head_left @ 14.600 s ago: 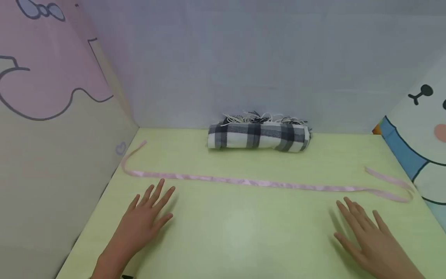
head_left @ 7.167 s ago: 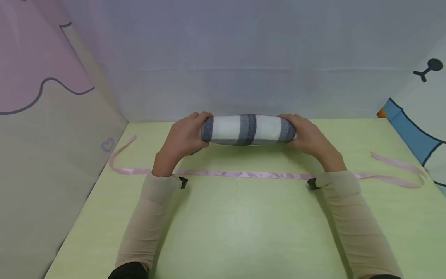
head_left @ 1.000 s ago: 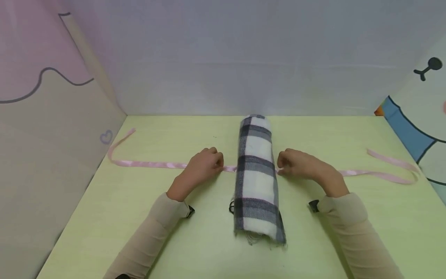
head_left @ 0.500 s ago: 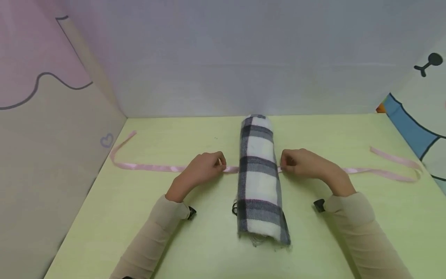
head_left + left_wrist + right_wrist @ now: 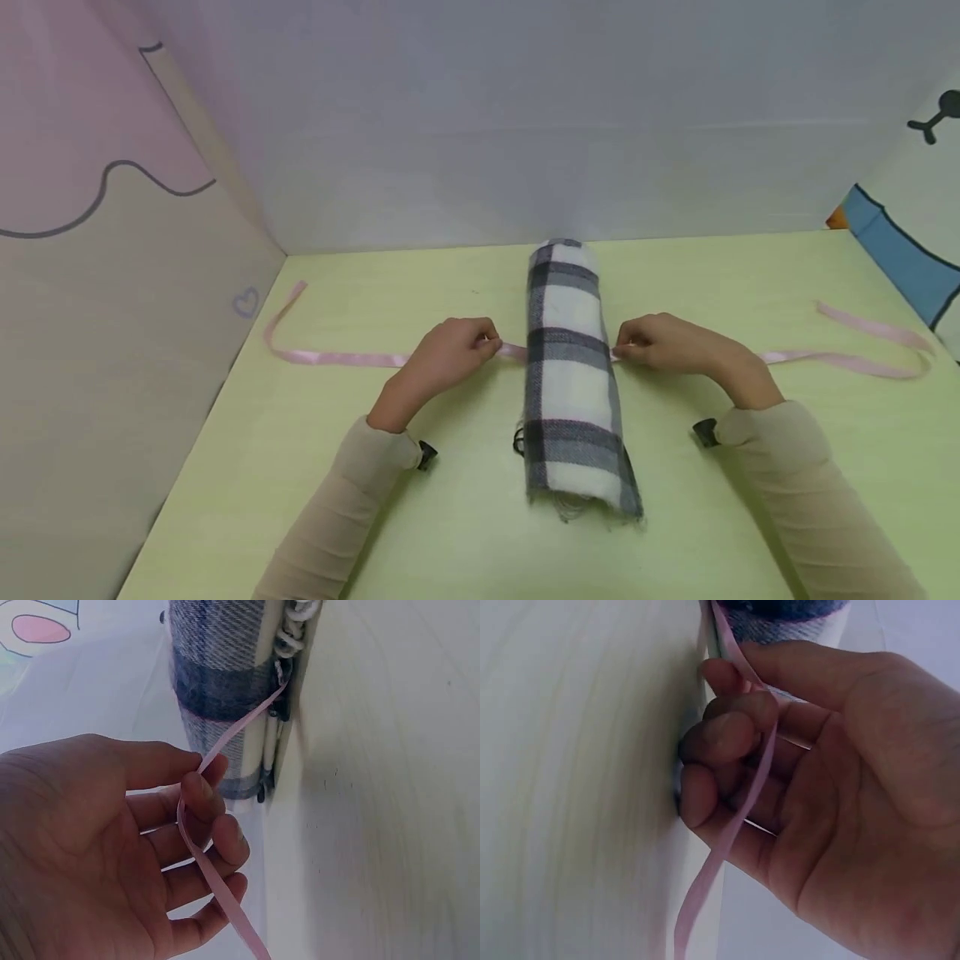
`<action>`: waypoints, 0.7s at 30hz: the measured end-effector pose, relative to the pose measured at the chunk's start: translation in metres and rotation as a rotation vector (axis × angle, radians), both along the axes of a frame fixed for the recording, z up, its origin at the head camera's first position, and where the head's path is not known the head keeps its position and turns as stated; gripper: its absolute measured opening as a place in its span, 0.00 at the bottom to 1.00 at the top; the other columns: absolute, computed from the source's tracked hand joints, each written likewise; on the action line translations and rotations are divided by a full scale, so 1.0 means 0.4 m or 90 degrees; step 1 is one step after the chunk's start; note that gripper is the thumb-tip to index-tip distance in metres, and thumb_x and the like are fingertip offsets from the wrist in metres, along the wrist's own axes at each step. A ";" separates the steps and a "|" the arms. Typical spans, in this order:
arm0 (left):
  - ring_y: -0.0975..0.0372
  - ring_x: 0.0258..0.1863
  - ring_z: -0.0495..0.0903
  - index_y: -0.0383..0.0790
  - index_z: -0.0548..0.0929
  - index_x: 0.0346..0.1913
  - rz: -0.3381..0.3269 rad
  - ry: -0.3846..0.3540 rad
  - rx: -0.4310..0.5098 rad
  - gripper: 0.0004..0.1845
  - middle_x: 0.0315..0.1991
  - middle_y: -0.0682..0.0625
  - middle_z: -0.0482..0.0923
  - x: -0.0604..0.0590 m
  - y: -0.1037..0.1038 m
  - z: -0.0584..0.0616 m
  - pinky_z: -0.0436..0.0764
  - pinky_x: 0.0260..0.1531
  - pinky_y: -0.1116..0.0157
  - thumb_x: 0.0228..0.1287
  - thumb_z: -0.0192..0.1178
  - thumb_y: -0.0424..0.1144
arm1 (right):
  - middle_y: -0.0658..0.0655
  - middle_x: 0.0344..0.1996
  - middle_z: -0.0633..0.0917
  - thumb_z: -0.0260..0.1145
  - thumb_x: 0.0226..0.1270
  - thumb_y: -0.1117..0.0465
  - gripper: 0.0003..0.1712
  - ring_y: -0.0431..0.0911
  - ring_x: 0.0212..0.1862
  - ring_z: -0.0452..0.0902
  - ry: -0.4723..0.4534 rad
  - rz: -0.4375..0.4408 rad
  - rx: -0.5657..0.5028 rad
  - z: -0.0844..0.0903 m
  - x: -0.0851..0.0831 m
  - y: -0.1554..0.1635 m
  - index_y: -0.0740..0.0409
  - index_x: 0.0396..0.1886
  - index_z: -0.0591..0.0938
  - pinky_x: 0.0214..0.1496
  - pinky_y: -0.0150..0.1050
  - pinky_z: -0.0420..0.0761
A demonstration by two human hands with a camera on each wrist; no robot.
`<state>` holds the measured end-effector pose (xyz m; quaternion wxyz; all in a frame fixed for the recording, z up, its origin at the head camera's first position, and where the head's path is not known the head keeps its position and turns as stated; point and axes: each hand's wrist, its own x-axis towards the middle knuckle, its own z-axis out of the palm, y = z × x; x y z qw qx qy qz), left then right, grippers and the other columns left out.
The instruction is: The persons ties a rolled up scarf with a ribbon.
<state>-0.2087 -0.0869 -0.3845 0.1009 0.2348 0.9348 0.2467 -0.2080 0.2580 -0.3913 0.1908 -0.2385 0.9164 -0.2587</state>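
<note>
A rolled plaid scarf (image 5: 573,383) in white, grey and black lies lengthwise on the table, its fringe showing at the near end. Beneath it runs a pink ribbon (image 5: 352,359), coming out on both sides. My left hand (image 5: 450,358) pinches the ribbon just left of the roll, between thumb and fingers. On the other side my right hand (image 5: 675,346) pinches it close to the roll. In the left wrist view the ribbon (image 5: 225,892) rises from under the scarf (image 5: 217,682) and trails across the palm. The right wrist view shows the ribbon (image 5: 735,825) likewise crossing the fingers.
The pale yellow-green table (image 5: 465,517) meets a plain backdrop (image 5: 480,133) behind and printed panels at both sides. The ribbon's loose ends curve toward the table's left and right edges. A small dark loop (image 5: 519,440) shows beside the scarf's lower left.
Earlier the scarf lay sideways at the back, then both hands carried it; now it lies lengthwise across the ribbon. In the last second both hands pinched the ribbon and raised it slightly beside the roll.
</note>
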 end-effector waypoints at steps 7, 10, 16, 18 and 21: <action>0.61 0.30 0.73 0.44 0.88 0.46 0.044 -0.021 0.088 0.12 0.41 0.49 0.87 -0.010 0.002 -0.004 0.73 0.36 0.62 0.79 0.59 0.47 | 0.47 0.27 0.76 0.61 0.80 0.58 0.09 0.41 0.31 0.68 -0.001 0.002 -0.002 0.017 0.006 0.009 0.52 0.38 0.84 0.36 0.36 0.69; 0.60 0.27 0.71 0.43 0.88 0.46 0.061 -0.041 0.141 0.12 0.37 0.47 0.85 -0.017 0.003 -0.006 0.72 0.32 0.63 0.79 0.58 0.47 | 0.47 0.26 0.75 0.61 0.81 0.56 0.10 0.40 0.30 0.68 0.007 0.002 -0.014 0.024 0.007 0.008 0.51 0.37 0.83 0.36 0.36 0.69; 0.54 0.32 0.76 0.39 0.86 0.43 0.122 -0.116 0.265 0.14 0.33 0.43 0.80 -0.017 0.011 -0.006 0.69 0.28 0.64 0.79 0.58 0.47 | 0.47 0.23 0.73 0.60 0.82 0.54 0.11 0.39 0.27 0.68 -0.008 -0.002 -0.036 0.036 0.006 0.009 0.51 0.38 0.83 0.34 0.36 0.70; 0.53 0.33 0.75 0.37 0.85 0.43 0.137 -0.142 0.297 0.15 0.32 0.44 0.80 -0.014 0.014 -0.005 0.67 0.29 0.63 0.79 0.59 0.47 | 0.47 0.22 0.73 0.59 0.82 0.54 0.11 0.39 0.25 0.67 -0.025 -0.007 -0.047 0.038 0.008 0.010 0.52 0.39 0.83 0.33 0.36 0.70; 0.52 0.32 0.70 0.33 0.84 0.45 0.143 -0.167 0.328 0.17 0.29 0.49 0.77 -0.012 0.019 -0.005 0.64 0.32 0.61 0.79 0.58 0.47 | 0.48 0.21 0.72 0.59 0.83 0.54 0.12 0.39 0.23 0.66 -0.043 -0.012 -0.073 0.040 0.012 0.011 0.53 0.39 0.82 0.31 0.37 0.71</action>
